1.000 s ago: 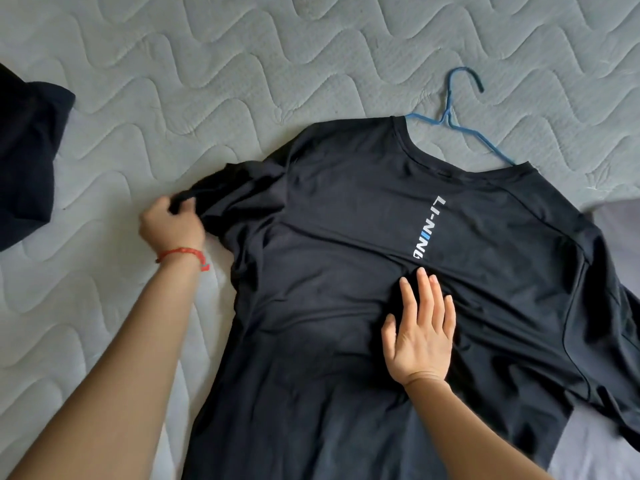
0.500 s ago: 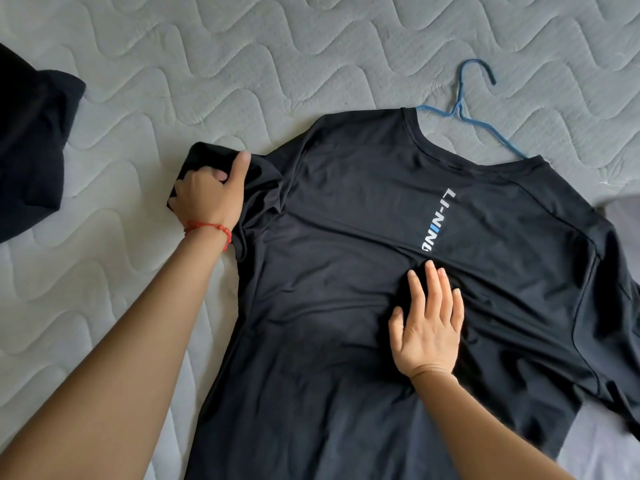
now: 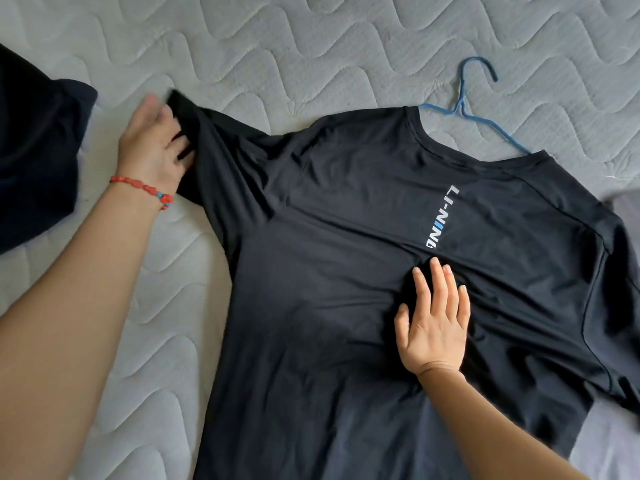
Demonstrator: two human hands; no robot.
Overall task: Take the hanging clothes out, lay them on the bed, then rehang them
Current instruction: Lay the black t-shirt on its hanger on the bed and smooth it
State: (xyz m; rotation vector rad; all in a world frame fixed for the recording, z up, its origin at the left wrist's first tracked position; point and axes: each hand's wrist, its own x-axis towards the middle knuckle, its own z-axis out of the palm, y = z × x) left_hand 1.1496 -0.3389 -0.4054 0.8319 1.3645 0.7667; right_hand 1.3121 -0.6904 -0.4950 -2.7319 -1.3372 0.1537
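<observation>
A black T-shirt (image 3: 346, 254) with a white and blue logo lies spread on the grey quilted bed (image 3: 277, 46). A blue wire hanger (image 3: 464, 105) sticks out of its neck at the upper right, its lower part hidden inside the shirt. My left hand (image 3: 152, 147), with a red bead bracelet at the wrist, grips the end of the shirt's left sleeve, fingers tucked into the cloth. My right hand (image 3: 433, 323) presses flat on the middle of the shirt just below the logo, fingers straight.
Another dark garment (image 3: 34, 150) lies at the left edge of the bed, close to my left hand. A lighter grey cloth (image 3: 623, 209) shows at the right edge under the shirt's other sleeve. Bare mattress stretches across the top.
My left hand has pulled the crumpled left sleeve outward and upward, so it now lies stretched out toward the upper left. My right hand has stayed pressed on the shirt.
</observation>
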